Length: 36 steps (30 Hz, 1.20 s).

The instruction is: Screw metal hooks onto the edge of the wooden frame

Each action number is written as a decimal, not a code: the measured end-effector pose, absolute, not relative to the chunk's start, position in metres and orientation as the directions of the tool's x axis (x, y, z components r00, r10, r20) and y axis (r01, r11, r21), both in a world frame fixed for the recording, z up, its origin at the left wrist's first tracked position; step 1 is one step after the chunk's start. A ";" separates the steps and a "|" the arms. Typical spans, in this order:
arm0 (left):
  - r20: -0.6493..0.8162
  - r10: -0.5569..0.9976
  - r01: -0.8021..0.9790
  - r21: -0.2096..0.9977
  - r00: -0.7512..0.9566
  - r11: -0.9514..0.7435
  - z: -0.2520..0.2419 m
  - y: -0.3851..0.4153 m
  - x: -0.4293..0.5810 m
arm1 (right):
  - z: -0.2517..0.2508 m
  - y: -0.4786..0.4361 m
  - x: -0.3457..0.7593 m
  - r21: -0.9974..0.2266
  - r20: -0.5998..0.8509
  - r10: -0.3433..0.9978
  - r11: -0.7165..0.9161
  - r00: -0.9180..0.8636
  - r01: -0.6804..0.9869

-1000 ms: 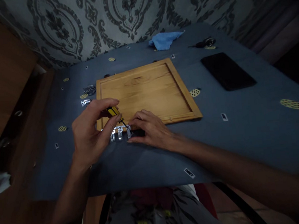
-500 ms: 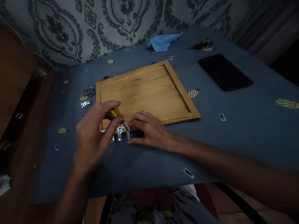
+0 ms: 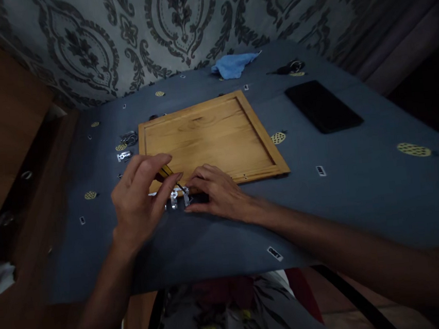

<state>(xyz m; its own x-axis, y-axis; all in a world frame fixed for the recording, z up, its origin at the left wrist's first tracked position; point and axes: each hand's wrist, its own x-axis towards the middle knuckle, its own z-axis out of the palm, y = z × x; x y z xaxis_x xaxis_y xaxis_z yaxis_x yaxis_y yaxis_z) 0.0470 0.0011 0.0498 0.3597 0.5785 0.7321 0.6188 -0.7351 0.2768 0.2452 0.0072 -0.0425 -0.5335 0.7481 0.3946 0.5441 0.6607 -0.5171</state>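
Observation:
A wooden framed panel [image 3: 201, 140] lies on the cloth-covered table, with silver metal hinges along its near edge at the left. My left hand [image 3: 135, 201] pinches the yellow-and-black handle of a screwdriver [image 3: 166, 170]. The shaft slants down to the right, and its tip is at the rightmost hinge [image 3: 186, 196]. Thumb and fingers of my right hand [image 3: 220, 193] close around that same hinge from its right side. Just left stands another hinge [image 3: 174, 200]; my left hand partly covers a further one. Whether the tip sits in a screw is too small to tell.
Left of the panel lie a loose silver hinge [image 3: 124, 156] and a cluster of metal pieces [image 3: 129, 137]. A blue cloth [image 3: 234, 66] and a dark corded item [image 3: 291, 67] lie at the back. To the right is a flat black rectangular object [image 3: 323, 106].
The screwdriver handle has turned and leans slightly more to the left in my left hand. My right hand keeps its place at the hinge. The whole view has shifted a little.

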 end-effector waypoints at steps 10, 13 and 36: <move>0.599 0.749 0.462 0.599 0.284 -0.654 0.047 -0.003 0.045 | -0.042 0.007 0.245 -0.516 0.395 0.751 0.657 -0.529 0.549; 0.552 0.748 0.428 0.613 0.370 -0.664 0.054 -0.003 0.041 | -0.043 0.007 0.245 -0.532 0.396 0.749 0.659 -0.532 0.532; 0.592 0.736 0.472 0.572 0.329 -0.671 0.056 -0.003 0.041 | -0.043 0.008 0.245 -0.508 0.404 0.741 0.669 -0.537 0.542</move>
<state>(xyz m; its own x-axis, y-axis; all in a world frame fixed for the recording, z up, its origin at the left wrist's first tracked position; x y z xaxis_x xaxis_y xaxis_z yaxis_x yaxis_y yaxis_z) 0.0415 -0.0034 0.0563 0.3285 0.7357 0.5922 0.4720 -0.6710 0.5718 0.2446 0.0075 -0.0427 -0.5365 0.7411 0.4037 0.5418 0.6693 -0.5084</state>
